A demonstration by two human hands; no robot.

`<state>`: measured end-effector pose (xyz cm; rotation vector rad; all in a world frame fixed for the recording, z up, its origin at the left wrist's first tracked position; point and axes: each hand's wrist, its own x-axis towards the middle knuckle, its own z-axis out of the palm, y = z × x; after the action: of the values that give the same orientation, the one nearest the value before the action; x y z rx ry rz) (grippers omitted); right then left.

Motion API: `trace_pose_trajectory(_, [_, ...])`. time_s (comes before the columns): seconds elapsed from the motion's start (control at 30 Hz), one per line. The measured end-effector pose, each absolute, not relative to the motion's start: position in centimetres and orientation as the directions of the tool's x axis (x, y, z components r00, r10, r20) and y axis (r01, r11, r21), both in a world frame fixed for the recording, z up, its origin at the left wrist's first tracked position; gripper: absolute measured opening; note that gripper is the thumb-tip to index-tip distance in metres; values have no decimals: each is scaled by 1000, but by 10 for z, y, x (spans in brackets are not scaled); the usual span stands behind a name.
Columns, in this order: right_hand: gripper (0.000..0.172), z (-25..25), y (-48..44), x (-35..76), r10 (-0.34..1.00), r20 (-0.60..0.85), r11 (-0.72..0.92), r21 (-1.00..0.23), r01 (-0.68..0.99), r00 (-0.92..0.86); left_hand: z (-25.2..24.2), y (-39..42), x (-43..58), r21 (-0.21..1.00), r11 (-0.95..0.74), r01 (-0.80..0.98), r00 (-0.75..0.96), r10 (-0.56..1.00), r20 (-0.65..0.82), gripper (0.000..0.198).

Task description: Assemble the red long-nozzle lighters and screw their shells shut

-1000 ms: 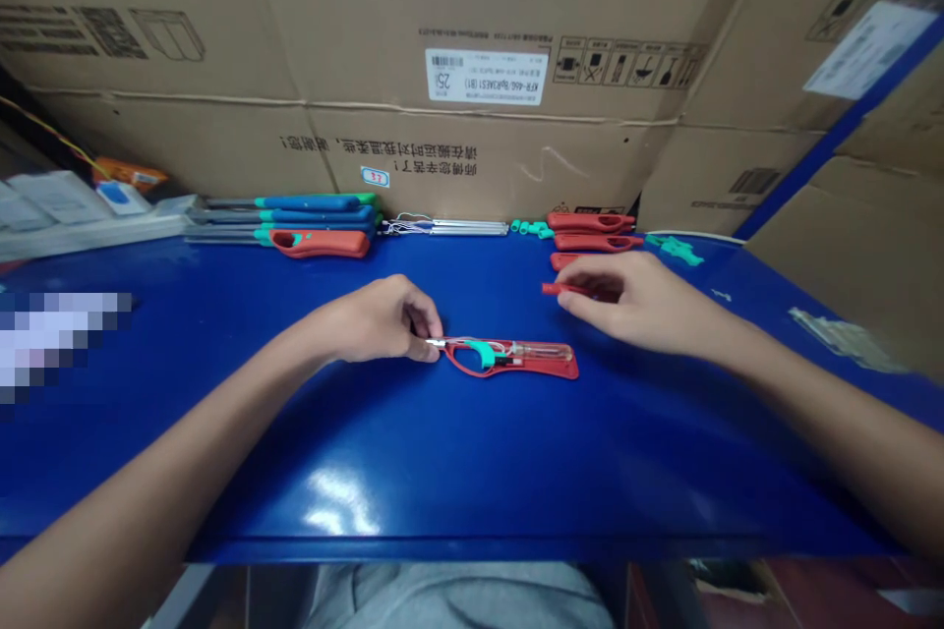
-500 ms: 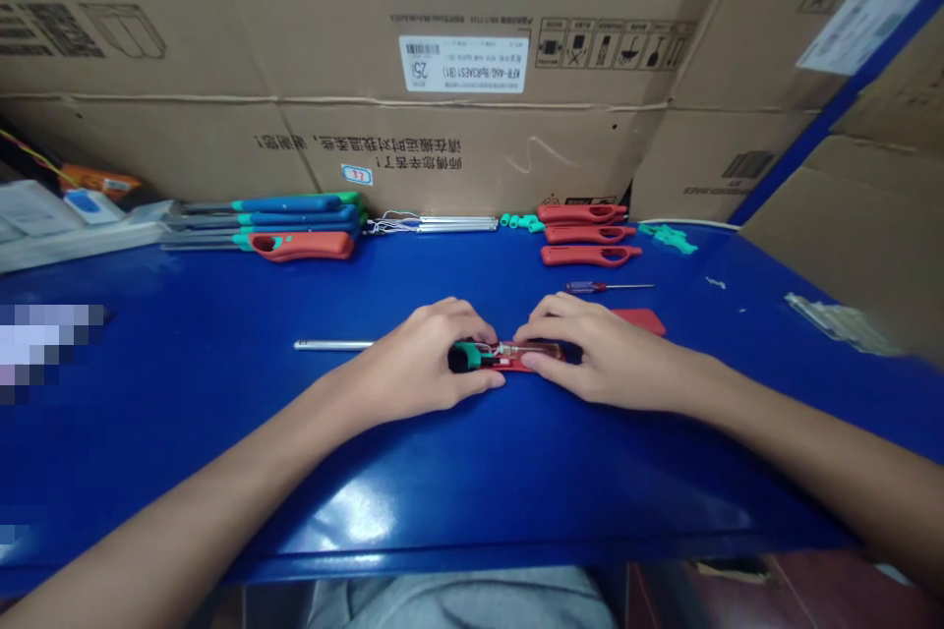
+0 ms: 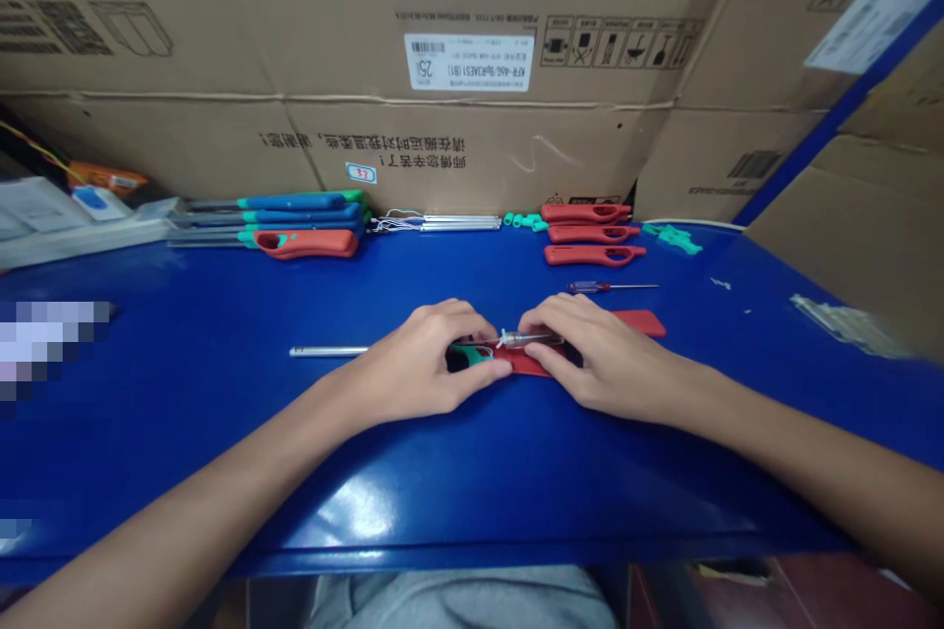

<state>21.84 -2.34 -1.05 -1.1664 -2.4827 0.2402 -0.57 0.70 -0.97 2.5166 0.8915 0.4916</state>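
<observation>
1. Left hand [image 3: 420,359]: you had it curled and closed on the left end of the red casing [image 3: 527,363], fingers over the top and thumb toward you. It was not spread open, though how hard it pressed cannot be told.
2. Right hand [image 3: 599,350]: you had it curled in the same way on the right end of the casing, its fingertips meeting the work just beside the left hand. The two hands almost touched.
3. Red casing: it lay flat on the bench, held between both hands, near the middle of the bench top.
4. Clear tube [image 3: 532,339]: it lay along the casing, between your hands, with a thin wire at its left end.
5. Teal part [image 3: 472,356]: it sat at the left end of the casing, mostly under your left fingers.
6. Red cover [image 3: 641,321]: it lay just beyond the right hand, partly hidden by it.
7. Metal rod [image 3: 328,351]: it lay apart, left of your left hand.
8. Screwdriver [image 3: 612,287]: it lay beyond the right hand, blue-handled and small.
9. Back row: red handles [image 3: 590,232], teal pieces [image 3: 520,220], wired rods [image 3: 442,224] and blue-green handles [image 3: 295,213].
10. Bench [image 3: 184,432]: blue, glossy, backed by cartons [image 3: 472,147].
</observation>
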Motion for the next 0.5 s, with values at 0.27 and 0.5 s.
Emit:
trace_pose_trajectory(0.27, [15, -11, -25, 219, 734, 331, 678, -324, 659, -593, -8, 6, -5, 398, -754, 523, 726, 638, 256, 23])
trace_pose_trajectory(0.5, [9, -10, -27, 218, 727, 334, 686, -312, 657, -600, -9, 6, -7, 297, -809, 508, 769, 581, 266, 26])
